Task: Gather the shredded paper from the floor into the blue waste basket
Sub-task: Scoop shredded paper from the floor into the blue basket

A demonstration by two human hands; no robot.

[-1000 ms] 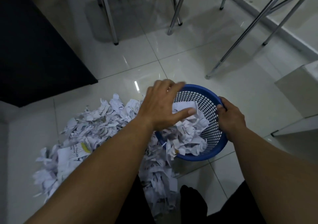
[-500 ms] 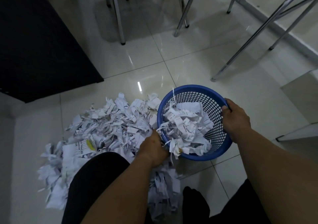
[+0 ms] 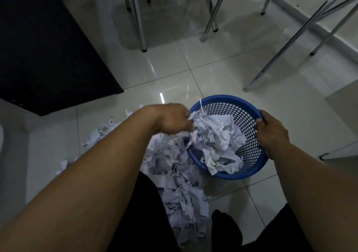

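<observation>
- Glossy pale tiles form the floor (image 3: 222,73); a dark cabinet (image 3: 48,48) stands at the left and chrome chair legs (image 3: 138,19) beyond.
- White shredded paper (image 3: 174,166) lies heaped on the floor against the blue waste basket (image 3: 249,151), and more fills it.
- That basket seems tipped toward the heap, probably to ease loading.
- Its rim is clasped by the right hand (image 3: 271,133), which steadies it.
- Curled fingers of the left hand (image 3: 172,119) clutch a clump of shreds over the rim.

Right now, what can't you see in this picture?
Head view:
Fingers of the left hand: blurred, buried in shredded paper, grip unclear.
Bottom of the blue waste basket: covered by paper.
Part of the floor pile: behind the left forearm.
Tops of the chair legs: cut by the top edge.
</observation>
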